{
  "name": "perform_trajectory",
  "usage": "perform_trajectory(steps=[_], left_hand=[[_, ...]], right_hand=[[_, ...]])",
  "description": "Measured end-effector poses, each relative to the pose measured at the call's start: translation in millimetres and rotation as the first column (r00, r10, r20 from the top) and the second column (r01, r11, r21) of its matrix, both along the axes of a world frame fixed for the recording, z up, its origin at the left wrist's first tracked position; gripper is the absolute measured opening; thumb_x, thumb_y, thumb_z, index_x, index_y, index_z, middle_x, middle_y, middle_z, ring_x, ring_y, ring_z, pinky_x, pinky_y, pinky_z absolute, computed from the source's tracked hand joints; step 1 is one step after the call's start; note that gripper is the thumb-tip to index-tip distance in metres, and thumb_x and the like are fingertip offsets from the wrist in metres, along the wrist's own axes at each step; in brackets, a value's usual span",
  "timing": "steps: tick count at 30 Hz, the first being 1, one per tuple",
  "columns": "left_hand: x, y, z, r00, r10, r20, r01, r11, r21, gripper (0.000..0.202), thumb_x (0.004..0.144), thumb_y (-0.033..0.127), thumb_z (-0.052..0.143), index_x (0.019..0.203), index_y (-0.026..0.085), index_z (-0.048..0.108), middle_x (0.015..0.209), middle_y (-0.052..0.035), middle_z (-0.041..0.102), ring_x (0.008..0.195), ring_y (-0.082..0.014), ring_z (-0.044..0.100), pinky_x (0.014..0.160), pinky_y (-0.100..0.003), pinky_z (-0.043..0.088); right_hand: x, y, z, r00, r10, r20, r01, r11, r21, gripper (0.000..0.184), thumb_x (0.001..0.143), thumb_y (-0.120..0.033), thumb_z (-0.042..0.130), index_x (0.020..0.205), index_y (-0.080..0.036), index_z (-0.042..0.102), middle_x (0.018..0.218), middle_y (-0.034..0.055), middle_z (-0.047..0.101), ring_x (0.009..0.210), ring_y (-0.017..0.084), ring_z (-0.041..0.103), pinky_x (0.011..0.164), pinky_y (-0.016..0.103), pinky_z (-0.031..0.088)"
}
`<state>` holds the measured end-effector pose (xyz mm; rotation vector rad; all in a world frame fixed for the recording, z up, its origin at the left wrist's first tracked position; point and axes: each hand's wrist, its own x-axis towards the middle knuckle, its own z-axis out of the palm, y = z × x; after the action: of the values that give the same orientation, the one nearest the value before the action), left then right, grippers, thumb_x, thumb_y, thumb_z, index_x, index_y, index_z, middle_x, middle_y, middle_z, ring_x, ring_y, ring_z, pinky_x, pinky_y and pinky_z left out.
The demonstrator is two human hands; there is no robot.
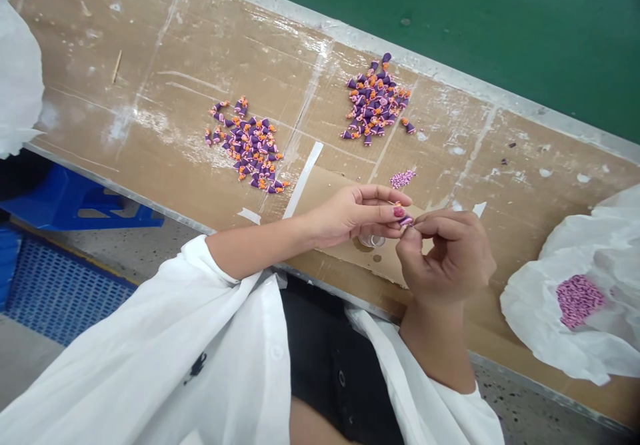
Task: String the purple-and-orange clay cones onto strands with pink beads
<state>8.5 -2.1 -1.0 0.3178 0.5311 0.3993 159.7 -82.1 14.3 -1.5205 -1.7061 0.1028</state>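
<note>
My left hand (357, 213) is closed, with a small purple and orange figurine (406, 220) between its thumb and fingers. My right hand (445, 248) meets it there, thumb and forefinger pinched at the figurine's lower edge; whatever is in that pinch is too small to make out. Partly hidden under my left hand, a small clear glass jar (373, 239) stands on a cardboard sheet (330, 195). Just beyond my fingers lies a little heap of pink-purple beads (403, 178).
Two piles of similar figurines, a left pile (253, 148) and a far pile (376, 102), lie on the cardboard-covered table (190, 45). At right, crumpled white paper (540, 338) holds more pink-purple pieces (580, 300). A toothpick (117, 66) lies far left. A blue stool (90, 195) stands below.
</note>
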Motion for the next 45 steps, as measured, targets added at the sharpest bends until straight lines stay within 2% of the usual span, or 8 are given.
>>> perform_trajectory(steps=[10, 22, 29, 34, 38, 40, 42, 45], left_hand=[[-2.2, 0.2, 4.7, 1.0, -0.008, -0.016, 0.009, 0.998, 0.064, 0.048, 0.06, 0.035, 0.098, 0.093, 0.011, 0.071, 0.082, 0.0012, 0.073, 0.079, -0.0089, 0.071, 0.092, -0.034, 0.058], [-3.1, 1.8, 0.5, 1.0, -0.007, -0.021, 0.01, 0.992, 0.122, 0.052, 0.061, 0.04, 0.097, 0.094, 0.012, 0.069, 0.081, 0.0021, 0.073, 0.075, -0.0077, 0.071, 0.089, -0.032, 0.059], [-4.8, 3.2, 2.0, 0.997, 0.017, 0.072, -0.033, 0.973, 0.227, 0.047, 0.067, 0.043, 0.094, 0.096, 0.016, 0.069, 0.085, 0.0006, 0.074, 0.077, -0.0075, 0.069, 0.083, -0.028, 0.059], [-2.6, 25.8, 2.7, 0.986, 0.141, -0.088, -0.096, 0.915, 0.391, 0.034, 0.078, 0.032, 0.088, 0.095, 0.014, 0.065, 0.085, 0.0011, 0.07, 0.079, -0.0074, 0.066, 0.088, -0.03, 0.059], [6.9, 74.9, -5.4, 0.905, 0.284, -0.317, -0.111, 0.877, 0.467, 0.008, 0.094, 0.013, 0.066, 0.098, 0.014, 0.059, 0.092, -0.0015, 0.068, 0.079, -0.0063, 0.064, 0.093, -0.031, 0.057], [8.7, 102.9, -10.5, 0.865, 0.317, -0.39, -0.068, 0.842, 0.535, 0.01, 0.095, 0.01, 0.062, 0.104, 0.014, 0.06, 0.106, -0.0076, 0.068, 0.088, -0.0097, 0.066, 0.093, -0.033, 0.057], [4.0, 125.9, -13.5, 0.857, 0.296, -0.422, 0.036, 0.782, 0.622, 0.025, 0.091, 0.011, 0.065, 0.116, 0.014, 0.061, 0.126, -0.013, 0.065, 0.1, -0.0157, 0.068, 0.092, -0.035, 0.057], [-19.4, 141.5, -7.1, 0.855, 0.288, -0.43, 0.177, 0.617, 0.766, 0.04, 0.087, 0.016, 0.067, 0.127, 0.017, 0.061, 0.136, -0.0129, 0.061, 0.103, -0.0185, 0.067, 0.087, -0.033, 0.056]], right_hand=[[-3.1, 0.2, 5.5, 0.997, 0.03, 0.066, -0.033, 0.998, 0.045, 0.022, 0.089, -0.008, 0.06, 0.087, -0.028, 0.051, 0.07, -0.0021, 0.059, 0.061, 0.016, 0.059, 0.052, 0.034, 0.044], [-4.2, 1.0, 8.7, 0.997, 0.058, 0.06, -0.06, 0.997, 0.04, 0.022, 0.091, -0.007, 0.061, 0.088, -0.028, 0.056, 0.071, -0.0019, 0.063, 0.062, 0.017, 0.061, 0.057, 0.035, 0.049], [6.1, -2.4, -1.5, 0.964, -0.025, -0.263, 0.055, 0.993, 0.106, 0.013, 0.088, -0.015, 0.07, 0.094, -0.026, 0.064, 0.075, -0.0014, 0.062, 0.066, 0.017, 0.061, 0.059, 0.035, 0.05], [9.6, -2.2, -6.0, 0.903, -0.158, -0.4, 0.206, 0.975, 0.078, 0.007, 0.087, -0.018, 0.071, 0.087, -0.023, 0.066, 0.078, 0.0005, 0.066, 0.06, 0.015, 0.06, 0.055, 0.034, 0.048], [10.5, -1.2, -4.8, 0.897, -0.16, -0.413, 0.2, 0.978, 0.055, 0.007, 0.086, -0.017, 0.072, 0.086, -0.023, 0.068, 0.076, 0.0012, 0.067, 0.061, 0.016, 0.061, 0.054, 0.034, 0.048], [11.0, -0.8, -4.3, 0.904, -0.155, -0.397, 0.197, 0.978, 0.067, 0.007, 0.086, -0.017, 0.072, 0.085, -0.023, 0.069, 0.074, 0.0012, 0.067, 0.062, 0.017, 0.061, 0.053, 0.033, 0.047], [11.6, -0.8, -4.5, 0.904, -0.158, -0.398, 0.204, 0.976, 0.077, 0.008, 0.084, -0.017, 0.073, 0.083, -0.024, 0.069, 0.074, 0.0012, 0.067, 0.062, 0.018, 0.061, 0.053, 0.033, 0.046], [13.3, -1.7, -6.1, 0.889, -0.181, -0.421, 0.225, 0.973, 0.057, 0.007, 0.083, -0.019, 0.074, 0.082, -0.024, 0.069, 0.074, 0.0014, 0.066, 0.062, 0.018, 0.061, 0.053, 0.035, 0.047]])
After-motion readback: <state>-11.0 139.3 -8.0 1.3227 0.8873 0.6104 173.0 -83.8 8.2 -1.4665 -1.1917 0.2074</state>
